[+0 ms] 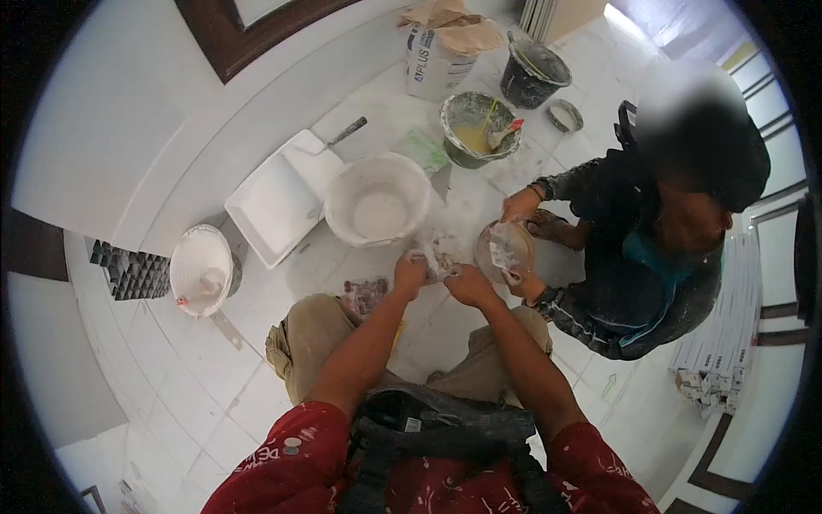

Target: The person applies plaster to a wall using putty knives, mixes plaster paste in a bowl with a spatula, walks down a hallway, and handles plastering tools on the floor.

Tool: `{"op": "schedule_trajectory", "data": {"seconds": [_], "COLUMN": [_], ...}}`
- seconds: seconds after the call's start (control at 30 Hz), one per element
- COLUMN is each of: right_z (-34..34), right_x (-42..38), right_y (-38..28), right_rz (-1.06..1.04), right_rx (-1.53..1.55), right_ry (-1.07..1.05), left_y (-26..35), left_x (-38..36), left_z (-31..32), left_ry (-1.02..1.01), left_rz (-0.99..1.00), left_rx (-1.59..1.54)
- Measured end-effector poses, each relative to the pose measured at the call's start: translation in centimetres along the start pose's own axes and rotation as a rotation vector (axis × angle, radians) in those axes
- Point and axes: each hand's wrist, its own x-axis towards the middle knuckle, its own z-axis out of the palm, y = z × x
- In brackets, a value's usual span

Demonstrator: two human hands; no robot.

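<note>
Between my two hands is a clear plastic bag (441, 248) with pale lumps in it. My left hand (410, 272) is closed on its left side, and my right hand (467, 284) grips the right side. A white bucket (378, 199) with pale residue inside stands just beyond my left hand. Beside my left knee lies a clear packet (366, 294) with dark reddish contents. To the right, a co-worker's hands hold another clear plastic piece (499, 248) over a round tan container (524, 244).
A white tray (272, 206) with a trowel (348, 130) lies left of the bucket. Farther left stands a smaller white bucket (202, 270). Beyond are a black bucket of yellowish liquid (473, 137), another black bucket (535, 73) and a paper sack (441, 64). The co-worker (659, 257) squats close on the right.
</note>
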Motion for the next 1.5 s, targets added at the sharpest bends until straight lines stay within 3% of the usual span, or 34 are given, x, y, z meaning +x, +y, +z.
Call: {"op": "schedule_trajectory", "data": {"seconds": [0.07, 0.13, 0.2, 0.3, 0.33, 0.4, 0.47, 0.53, 0.63, 0.73, 0.83, 0.93, 1.03, 1.13, 1.37, 1.43, 1.5], "right_z": [-0.5, -2.1, -1.0, -0.3, -0.2, -0.1, -0.5, -1.1, -0.6, -0.8, -0.7, -0.8, -1.6, -1.7, -1.1, -1.0, -0.8], "right_x": [-0.3, -0.9, -0.3, -0.1, -0.3, -0.5, -0.6, -1.2, -1.0, -1.7, -2.0, -1.8, -1.3, -0.9, -0.7, -0.7, -0.9], "right_y": [-0.9, -3.0, -1.9, -1.1, -1.0, -0.8, -0.5, -1.5, -1.1, -1.6, -1.8, -0.8, -0.8, -0.9, -1.0, -0.4, -0.1], "right_rz": [-0.003, 0.057, 0.042, 0.082, 0.110, 0.203, 0.262, 0.286, 0.256, 0.206, 0.074, 0.143, 0.283, 0.277, 0.115, 0.066, 0.066], "right_rx": [0.007, 0.020, 0.187, 0.312, 0.332, 0.441, 0.523, 0.583, 0.502, 0.591, 0.552, 0.462, 0.430, 0.478, 0.282, 0.254, 0.244], "right_ry": [-0.023, -0.116, -0.094, -0.147, -0.175, -0.204, -0.232, -0.276, -0.218, -0.205, -0.148, -0.126, -0.163, -0.232, -0.236, -0.244, -0.210], "left_y": [-1.9, -3.6, -5.6, -7.9, -7.8, -8.4, -9.0, -5.1, -5.9, -3.7, -6.0, -3.3, -0.4, -2.3, -6.5, -5.9, -4.6], "left_x": [1.7, 2.8, 3.1, 5.1, 5.1, 4.5, 5.2, 3.4, 4.9, 3.9, 5.5, 3.1, 0.0, 1.4, 5.9, 5.6, 4.4], "left_z": [-0.6, -0.6, 0.7, 1.5, 1.5, -0.3, 0.1, 2.0, 2.0, 1.5, 1.2, 0.8, 0.8, 0.7, -0.8, -0.1, 0.3], "left_ry": [0.126, 0.209, 0.255, 0.178, 0.127, -0.076, -0.051, 0.205, 0.259, 0.343, 0.427, 0.281, 0.103, -0.007, 0.098, 0.233, 0.191], "left_rz": [0.058, -0.044, -0.301, -0.382, -0.359, 0.066, 0.086, -0.324, -0.314, -0.428, -0.273, -0.253, -0.216, -0.290, -0.297, -0.335, -0.279], "left_rx": [0.294, 0.296, -0.008, -0.226, -0.339, 0.018, -0.069, -0.586, -0.498, -0.160, -0.025, -0.026, -0.277, -0.367, -0.191, -0.201, -0.261]}}
